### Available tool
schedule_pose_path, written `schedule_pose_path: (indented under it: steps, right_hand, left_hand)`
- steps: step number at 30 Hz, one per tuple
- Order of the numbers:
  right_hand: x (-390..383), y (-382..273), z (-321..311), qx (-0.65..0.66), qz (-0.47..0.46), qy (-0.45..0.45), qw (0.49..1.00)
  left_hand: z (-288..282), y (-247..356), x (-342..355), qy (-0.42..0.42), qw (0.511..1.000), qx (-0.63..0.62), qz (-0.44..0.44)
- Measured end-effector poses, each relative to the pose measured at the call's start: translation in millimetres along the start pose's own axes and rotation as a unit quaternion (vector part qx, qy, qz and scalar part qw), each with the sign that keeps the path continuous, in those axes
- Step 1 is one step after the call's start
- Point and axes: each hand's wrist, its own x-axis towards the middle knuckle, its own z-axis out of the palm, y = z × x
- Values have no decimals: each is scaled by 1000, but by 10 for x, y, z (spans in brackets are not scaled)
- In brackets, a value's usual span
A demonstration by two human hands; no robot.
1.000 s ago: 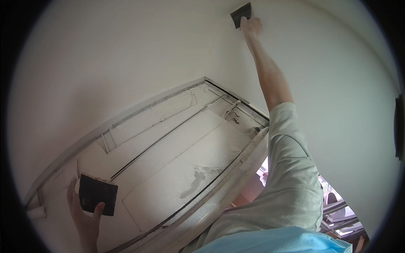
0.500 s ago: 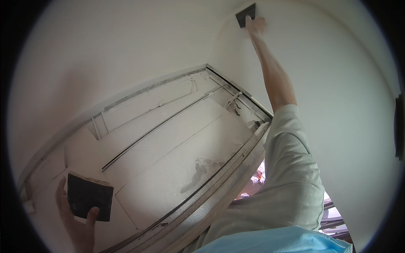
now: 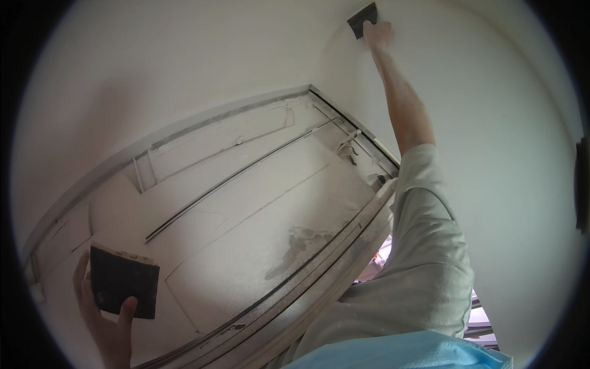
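My left hand (image 3: 106, 326) is closed around the lower left of a black rectangular plate (image 3: 125, 281), with the thumb over its dark face. A rough pale edge runs along the plate's top; its exact kind cannot be told. My right arm reaches far up and away. At its end my right hand (image 3: 378, 35) grips a dark, thin, slightly bent rectangular scraper-like blade (image 3: 362, 19) against the pale wall (image 3: 491, 154), near the wall's corner. Some of the right fingers are hidden behind the hand.
Below my arms lies a dusty white panelled surface (image 3: 246, 203) with dark grooves and a grey patch (image 3: 299, 246). A grey metal frame (image 3: 215, 117) borders it on the far side, and long rails (image 3: 295, 289) run along its near side. Pale blue fabric (image 3: 412, 350) shows at the lower edge.
The blade in my right hand has shifted slightly up and right and looks more bent. The left plate has moved slightly up and left. The view has shifted a little too.
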Motion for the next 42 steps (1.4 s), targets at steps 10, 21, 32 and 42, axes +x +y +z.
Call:
schedule_pose_path:
  steps: [10,21,32,42]
  right_hand:
    - [-341,320,328,-42,-49,-75,995]
    - [-378,231,546,-129,-54,-119,983]
    - [-381,281,747,-75,-14,-138,988]
    - [-733,198,815,-97,3,-169,981]
  left_hand:
    - [-6,43,-12,-20,1000,16,-16]
    - [-15,13,-12,-25,1000,7,-15]
    - [-25,-11,4,-51,998,24,-18]
    - [-109,7,-66,-62,998,27,-19]
